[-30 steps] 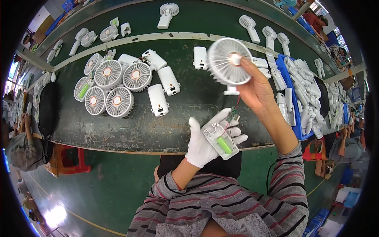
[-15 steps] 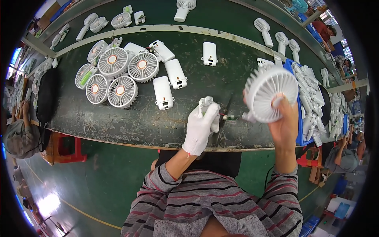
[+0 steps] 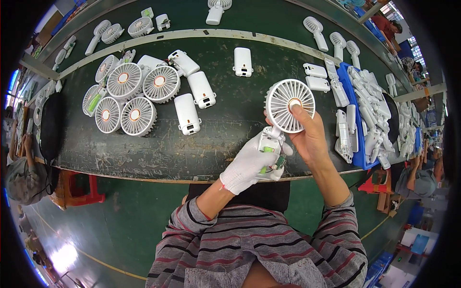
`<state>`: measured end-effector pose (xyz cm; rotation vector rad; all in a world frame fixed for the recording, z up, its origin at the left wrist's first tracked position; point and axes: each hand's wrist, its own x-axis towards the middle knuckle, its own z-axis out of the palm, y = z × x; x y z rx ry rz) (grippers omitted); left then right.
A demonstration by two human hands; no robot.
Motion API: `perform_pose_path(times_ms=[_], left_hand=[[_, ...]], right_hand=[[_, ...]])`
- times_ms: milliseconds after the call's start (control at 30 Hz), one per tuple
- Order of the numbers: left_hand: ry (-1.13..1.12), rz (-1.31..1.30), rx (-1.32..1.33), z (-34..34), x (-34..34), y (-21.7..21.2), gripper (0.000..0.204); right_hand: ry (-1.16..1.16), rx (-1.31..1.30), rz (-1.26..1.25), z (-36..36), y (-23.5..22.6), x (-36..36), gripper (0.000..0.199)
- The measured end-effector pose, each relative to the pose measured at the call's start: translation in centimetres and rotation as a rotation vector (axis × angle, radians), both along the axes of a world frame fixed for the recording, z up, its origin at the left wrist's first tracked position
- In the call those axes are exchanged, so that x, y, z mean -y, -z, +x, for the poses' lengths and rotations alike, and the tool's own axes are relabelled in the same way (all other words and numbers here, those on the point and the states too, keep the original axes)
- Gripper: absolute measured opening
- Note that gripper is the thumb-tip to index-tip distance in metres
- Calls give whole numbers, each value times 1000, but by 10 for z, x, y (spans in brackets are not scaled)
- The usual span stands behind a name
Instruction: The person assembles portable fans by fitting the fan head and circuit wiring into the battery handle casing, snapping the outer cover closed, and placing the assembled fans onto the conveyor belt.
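My right hand [image 3: 313, 137], bare, grips a round white fan head [image 3: 284, 95], its thumb on the hub ringed in orange. My left hand [image 3: 244, 168], in a white glove, is closed round the opened white handle [image 3: 270, 139] just below that head. Inside the handle a green cylindrical cell [image 3: 268, 150] shows, with a small green circuit board [image 3: 280, 162] beside the gloved fingers. The fan head's neck meets the top of the handle; whether it is seated there I cannot tell.
Several fan heads [image 3: 125, 79] are piled at the left, beside white handle casings [image 3: 187, 114]. A lone casing [image 3: 243, 62] lies farther back. To the right stands a blue bin [image 3: 346, 79] of white parts, with loose shells [image 3: 342, 137] along it. Finished-looking fans [image 3: 314, 32] lie beyond the pale rail [image 3: 230, 33].
The fan head has come left, from beside the blue bin to my left hand. My left hand now holds the open handle up against it. The view has shifted slightly.
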<state>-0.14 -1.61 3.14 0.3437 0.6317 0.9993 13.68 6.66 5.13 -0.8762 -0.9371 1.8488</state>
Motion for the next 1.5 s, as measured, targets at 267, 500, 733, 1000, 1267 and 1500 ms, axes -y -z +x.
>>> perform_pose_path(times_ms=[267,500,733,1000,1267,1500], left_hand=[[-99,159,-167,8,2,-3,25],[-148,91,-110,2,0,11,36],[-252,-84,-137,8,-8,18,28],[-479,169,-697,13,-9,24,23],[-472,157,-706,19,-10,34,24],[-344,-133,21,9,-14,33,27]], right_hand=[[-22,119,98,4,3,-9,37],[-84,248,139,-2,5,-11,38],[-74,439,252,4,15,-7,49],[-313,1053,561,15,-7,12,29],[-138,1266,970,12,-2,14,12],[-239,794,381,27,1,-4,15]])
